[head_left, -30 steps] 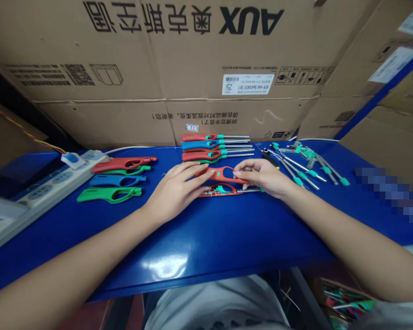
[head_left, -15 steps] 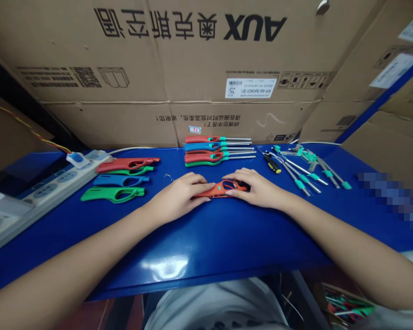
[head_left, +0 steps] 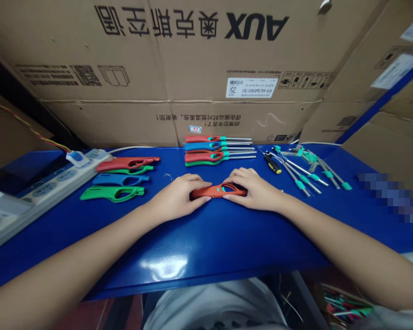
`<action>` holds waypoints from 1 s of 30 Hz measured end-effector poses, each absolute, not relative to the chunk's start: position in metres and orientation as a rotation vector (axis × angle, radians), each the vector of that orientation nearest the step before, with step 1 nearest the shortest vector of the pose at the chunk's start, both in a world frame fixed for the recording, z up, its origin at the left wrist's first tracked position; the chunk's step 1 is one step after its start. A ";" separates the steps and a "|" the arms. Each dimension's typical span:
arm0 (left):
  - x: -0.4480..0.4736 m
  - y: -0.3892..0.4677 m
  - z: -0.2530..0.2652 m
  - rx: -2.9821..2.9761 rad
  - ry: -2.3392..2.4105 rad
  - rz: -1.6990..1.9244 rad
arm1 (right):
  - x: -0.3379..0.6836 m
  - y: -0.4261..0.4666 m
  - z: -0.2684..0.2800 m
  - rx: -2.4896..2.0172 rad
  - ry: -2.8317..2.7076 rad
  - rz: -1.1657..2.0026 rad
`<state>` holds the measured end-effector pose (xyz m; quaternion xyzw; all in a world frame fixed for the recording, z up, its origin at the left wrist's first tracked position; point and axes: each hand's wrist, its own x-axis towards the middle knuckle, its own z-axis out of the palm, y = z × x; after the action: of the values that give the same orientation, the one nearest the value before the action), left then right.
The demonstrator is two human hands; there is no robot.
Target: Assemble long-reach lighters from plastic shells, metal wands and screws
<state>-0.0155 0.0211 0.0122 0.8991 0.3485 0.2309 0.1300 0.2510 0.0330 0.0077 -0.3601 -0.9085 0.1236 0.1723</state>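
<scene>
An orange-red lighter casing [head_left: 213,190] lies across the middle of the blue table, with a teal bit and a trigger loop showing. My left hand [head_left: 181,195] grips its left end between thumb and fingers. At the loop end, my right hand [head_left: 251,189] is closed around it, thumb along the near side. The fingertips behind the casing are partly hidden. Beyond my hands lie several long-necked lighters [head_left: 206,157] in red, blue and green with metal tubes. To the left are more handle casings, among them a green casing [head_left: 113,193] and a blue casing [head_left: 120,179].
A white power strip [head_left: 44,190] runs along the left side. At the right lie a black-and-yellow screwdriver [head_left: 272,164] and several metal tubes [head_left: 309,176] with teal ends. Small screws [head_left: 167,175] sit beyond my left hand. A large cardboard sheet [head_left: 141,121] stands behind.
My left thumb has slid back leftward along the casing, and more of its upper face shows. Both hands stay on the casing in nearly the same place.
</scene>
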 end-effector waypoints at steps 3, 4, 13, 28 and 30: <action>-0.016 0.021 0.012 2.606 1.036 0.688 | 0.251 0.032 0.008 -1.017 -2.565 0.334; -0.016 0.021 0.013 2.606 1.028 0.692 | 0.251 0.032 0.008 -1.017 -2.564 0.330; -0.018 0.020 0.015 2.715 1.092 0.498 | 0.249 0.033 0.006 -1.008 -2.629 0.184; -0.013 0.018 0.010 2.850 1.041 0.575 | 0.256 0.032 0.018 -0.848 -2.722 -0.357; -0.012 0.016 0.011 2.864 1.013 0.615 | 0.257 0.032 0.017 -0.787 -2.666 -0.407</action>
<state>-0.0125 0.0155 0.0108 0.9238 0.3268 0.1983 0.0209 0.2569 0.0318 0.0171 -0.2762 -0.9359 -0.1430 0.1655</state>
